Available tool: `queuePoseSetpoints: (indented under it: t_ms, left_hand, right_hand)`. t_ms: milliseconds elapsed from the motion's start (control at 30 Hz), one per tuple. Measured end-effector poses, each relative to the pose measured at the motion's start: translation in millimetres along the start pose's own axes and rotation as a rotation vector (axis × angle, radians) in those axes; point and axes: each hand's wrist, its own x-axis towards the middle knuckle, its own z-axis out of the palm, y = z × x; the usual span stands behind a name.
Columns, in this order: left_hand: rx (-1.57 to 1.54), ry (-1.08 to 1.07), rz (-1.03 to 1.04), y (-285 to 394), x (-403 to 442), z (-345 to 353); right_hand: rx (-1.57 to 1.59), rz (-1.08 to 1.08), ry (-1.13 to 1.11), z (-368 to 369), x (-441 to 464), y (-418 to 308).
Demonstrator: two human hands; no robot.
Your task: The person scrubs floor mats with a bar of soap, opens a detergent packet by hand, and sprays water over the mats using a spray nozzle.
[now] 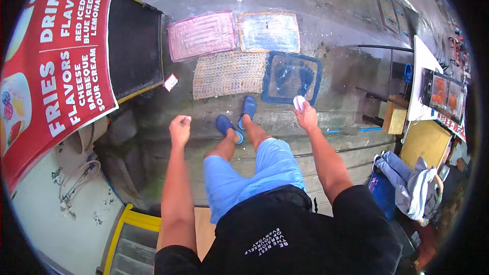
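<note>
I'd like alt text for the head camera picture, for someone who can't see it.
The person's right hand holds a small white object; the left hand is curled. Four mats lie on the floor beyond the person's blue shoes, with a red fries-and-drinks banner at left.

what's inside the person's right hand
A small whitish object pokes out of the right hand; the part within the grip is covered, so I can't tell what it is.

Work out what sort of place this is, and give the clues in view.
Probably the front of a small snack stall or shop. A big red sign lists flavors for fries and drinks, and four mats lie together on the worn grey ground.
</note>
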Motion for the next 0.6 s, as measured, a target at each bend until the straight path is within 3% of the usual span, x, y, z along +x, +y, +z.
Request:
queuePoseSetpoints:
  t_ms: [167,433,500,600]
  left_hand:
    - [0.052,0.025,-0.011,-2,20,-21]
    - [0.196,-0.025,0.077,18,98,11]
    - [0.22,-0.083,0.094,-16,147,46]
    - [0.261,-0.157,0.082,-87,230,106]
  right_hand:
    - [-0.059,0.23,0.083,10,-2,75]
    - [0.041,0.154,0.139,43,39,34]
    - [0.046,0.027,0.196,77,67,33]
    - [0.043,0.088,0.154,139,123,45]
